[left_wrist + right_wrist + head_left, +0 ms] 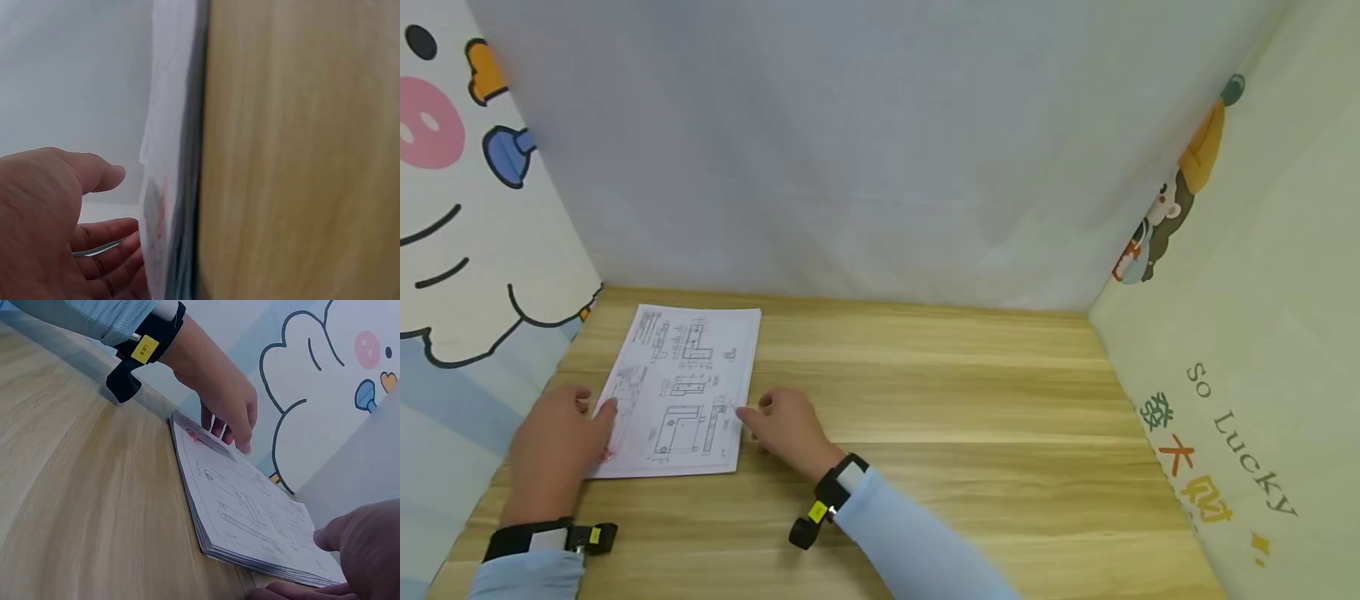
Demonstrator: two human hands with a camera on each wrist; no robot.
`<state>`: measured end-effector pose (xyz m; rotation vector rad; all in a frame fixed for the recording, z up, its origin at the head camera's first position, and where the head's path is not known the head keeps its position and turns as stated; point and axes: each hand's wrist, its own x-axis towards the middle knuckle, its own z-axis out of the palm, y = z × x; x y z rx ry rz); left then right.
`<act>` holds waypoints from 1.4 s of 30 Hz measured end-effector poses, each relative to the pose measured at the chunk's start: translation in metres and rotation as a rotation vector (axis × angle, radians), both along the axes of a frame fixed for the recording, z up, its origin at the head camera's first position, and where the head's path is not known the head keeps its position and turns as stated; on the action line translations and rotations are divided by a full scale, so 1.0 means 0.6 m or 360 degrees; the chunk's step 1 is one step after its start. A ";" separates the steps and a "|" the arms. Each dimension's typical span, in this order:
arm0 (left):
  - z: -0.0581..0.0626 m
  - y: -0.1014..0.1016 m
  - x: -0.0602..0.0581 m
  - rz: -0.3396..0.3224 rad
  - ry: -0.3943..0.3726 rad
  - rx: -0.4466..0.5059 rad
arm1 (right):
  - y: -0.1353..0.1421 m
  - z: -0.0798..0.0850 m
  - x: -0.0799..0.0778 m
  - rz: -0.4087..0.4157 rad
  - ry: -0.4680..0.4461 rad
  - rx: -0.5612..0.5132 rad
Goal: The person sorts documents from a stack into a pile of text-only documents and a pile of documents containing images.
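A stack of white sheets (688, 358) printed with technical line drawings lies flat at the left of the table. The left hand (557, 446) is at its left edge, thumb reaching over the paper near a red stamp mark. In the left wrist view that thumb (103, 172) stands apart from the fingers, whose tips meet the side of the stack. At the right edge is the right hand (790, 429), its thumb tip right at the margin. The right wrist view shows its fingers (294, 591) stretched low along the layered side of the stack (250, 519), thumb raised above.
Wood-grain table top (970, 442) extends to the right of the paper. A grey-white curtain (865, 150) closes the back; a cartoon-printed panel (467, 250) stands on the left and a pale lettered panel (1240, 333) on the right. Each wrist wears a black strap (842, 482).
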<state>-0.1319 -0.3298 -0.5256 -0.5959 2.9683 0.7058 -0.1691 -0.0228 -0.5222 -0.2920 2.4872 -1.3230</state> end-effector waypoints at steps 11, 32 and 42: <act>-0.010 0.021 -0.001 0.0006 -0.0033 -0.0080 | -0.064 -0.018 -0.007 -0.0264 -0.0077 -0.0026; -0.006 0.025 0.002 0.0050 -0.0033 -0.0054 | -0.066 -0.035 0.004 -0.0427 0.0315 -0.0215; -0.012 0.030 0.001 0.0078 0.0067 0.0130 | -0.050 -0.034 -0.002 -0.0496 0.0136 -0.0500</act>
